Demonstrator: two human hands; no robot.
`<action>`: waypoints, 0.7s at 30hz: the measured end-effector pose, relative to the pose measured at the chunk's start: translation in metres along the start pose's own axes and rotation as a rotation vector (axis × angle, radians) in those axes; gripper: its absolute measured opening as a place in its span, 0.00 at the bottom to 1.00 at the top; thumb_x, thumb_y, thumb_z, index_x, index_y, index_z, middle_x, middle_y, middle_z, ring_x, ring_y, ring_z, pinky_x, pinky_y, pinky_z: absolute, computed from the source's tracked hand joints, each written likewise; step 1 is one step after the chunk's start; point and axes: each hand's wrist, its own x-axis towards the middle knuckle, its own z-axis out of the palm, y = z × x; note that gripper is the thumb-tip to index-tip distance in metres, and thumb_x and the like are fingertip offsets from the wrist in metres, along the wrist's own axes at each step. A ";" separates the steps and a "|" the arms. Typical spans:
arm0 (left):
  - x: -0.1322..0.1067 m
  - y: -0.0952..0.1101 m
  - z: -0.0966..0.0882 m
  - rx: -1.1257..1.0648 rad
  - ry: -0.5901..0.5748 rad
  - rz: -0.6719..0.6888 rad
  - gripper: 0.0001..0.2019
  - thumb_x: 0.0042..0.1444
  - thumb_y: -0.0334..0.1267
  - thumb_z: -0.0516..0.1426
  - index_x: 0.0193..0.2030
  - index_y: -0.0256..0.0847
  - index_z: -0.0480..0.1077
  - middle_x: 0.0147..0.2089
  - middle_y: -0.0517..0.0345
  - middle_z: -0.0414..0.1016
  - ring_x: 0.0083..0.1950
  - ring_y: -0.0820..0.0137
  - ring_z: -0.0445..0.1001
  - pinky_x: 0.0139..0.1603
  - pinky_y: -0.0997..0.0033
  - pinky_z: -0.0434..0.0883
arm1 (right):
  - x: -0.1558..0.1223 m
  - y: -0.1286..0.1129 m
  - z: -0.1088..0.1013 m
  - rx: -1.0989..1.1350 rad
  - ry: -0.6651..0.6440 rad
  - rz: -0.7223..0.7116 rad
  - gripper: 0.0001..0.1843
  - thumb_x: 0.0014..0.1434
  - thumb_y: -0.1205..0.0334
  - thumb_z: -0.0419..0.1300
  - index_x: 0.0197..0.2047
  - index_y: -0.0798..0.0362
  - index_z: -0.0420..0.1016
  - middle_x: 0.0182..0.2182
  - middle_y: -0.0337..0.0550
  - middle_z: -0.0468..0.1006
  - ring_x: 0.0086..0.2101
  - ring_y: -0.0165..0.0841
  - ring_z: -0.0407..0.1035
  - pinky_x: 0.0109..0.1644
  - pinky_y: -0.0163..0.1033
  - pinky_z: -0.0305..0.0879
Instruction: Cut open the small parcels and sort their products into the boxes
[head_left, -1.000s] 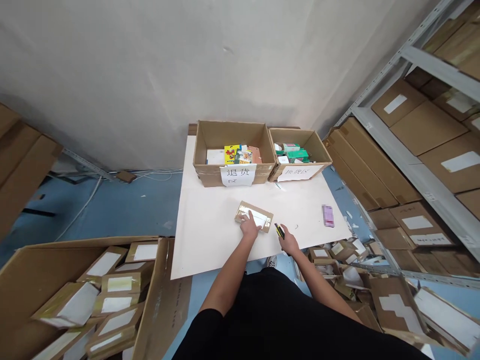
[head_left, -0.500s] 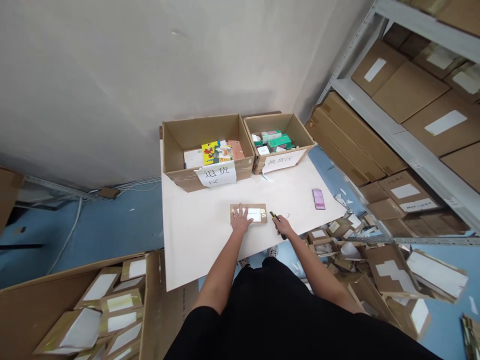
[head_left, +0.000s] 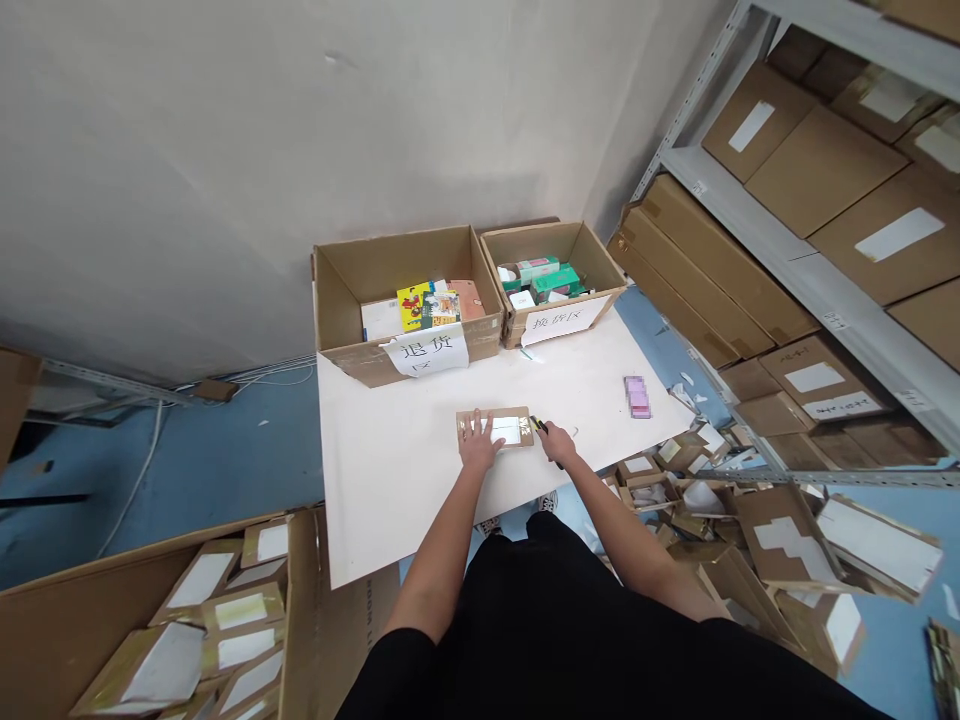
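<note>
Pressing the parcel (head_left: 507,431), the left hand (head_left: 478,447) spreads its fingers flat. The right hand (head_left: 559,446) grips a knife (head_left: 538,426) beside it; nothing looks cut yet.

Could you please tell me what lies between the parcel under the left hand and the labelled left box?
Only bare white table, seen in the head view; the parcel and the box stand apart.
</note>
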 end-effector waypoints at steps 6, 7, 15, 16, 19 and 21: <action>0.004 -0.001 0.004 -0.012 0.003 -0.003 0.40 0.69 0.64 0.45 0.82 0.57 0.36 0.84 0.62 0.28 0.84 0.54 0.31 0.81 0.46 0.41 | 0.001 -0.006 -0.006 -0.054 -0.021 0.007 0.18 0.78 0.52 0.45 0.58 0.53 0.68 0.46 0.51 0.84 0.23 0.30 0.76 0.36 0.36 0.67; 0.004 -0.001 0.005 -0.012 0.003 -0.008 0.40 0.69 0.64 0.44 0.82 0.57 0.36 0.84 0.63 0.29 0.84 0.54 0.31 0.81 0.46 0.41 | 0.000 -0.006 -0.007 -0.039 -0.015 0.007 0.18 0.78 0.53 0.45 0.58 0.53 0.68 0.46 0.51 0.83 0.23 0.30 0.76 0.35 0.36 0.67; 0.003 0.001 0.007 -0.018 0.015 -0.011 0.40 0.69 0.63 0.45 0.82 0.56 0.37 0.84 0.63 0.28 0.84 0.54 0.31 0.82 0.47 0.40 | 0.005 -0.013 -0.005 -0.143 -0.020 0.013 0.17 0.78 0.54 0.44 0.56 0.53 0.68 0.44 0.51 0.84 0.24 0.32 0.77 0.37 0.38 0.69; 0.003 0.001 0.007 -0.018 0.014 -0.013 0.40 0.69 0.63 0.46 0.82 0.55 0.38 0.84 0.62 0.27 0.84 0.54 0.31 0.82 0.48 0.40 | 0.006 -0.014 -0.006 -0.166 -0.029 0.011 0.17 0.78 0.54 0.44 0.56 0.53 0.68 0.45 0.52 0.84 0.24 0.32 0.77 0.38 0.38 0.69; 0.003 0.001 0.007 -0.023 0.022 -0.012 0.40 0.69 0.62 0.47 0.82 0.53 0.39 0.84 0.61 0.26 0.84 0.55 0.29 0.82 0.48 0.39 | 0.006 -0.015 -0.009 -0.203 -0.069 0.008 0.17 0.78 0.55 0.44 0.56 0.53 0.68 0.48 0.54 0.82 0.22 0.31 0.76 0.37 0.39 0.69; 0.004 0.001 0.007 -0.031 0.014 -0.014 0.40 0.69 0.63 0.47 0.82 0.54 0.39 0.84 0.62 0.27 0.84 0.55 0.29 0.82 0.47 0.38 | 0.003 -0.013 -0.010 -0.209 -0.092 0.004 0.16 0.78 0.54 0.45 0.56 0.53 0.68 0.49 0.54 0.82 0.22 0.30 0.76 0.37 0.38 0.70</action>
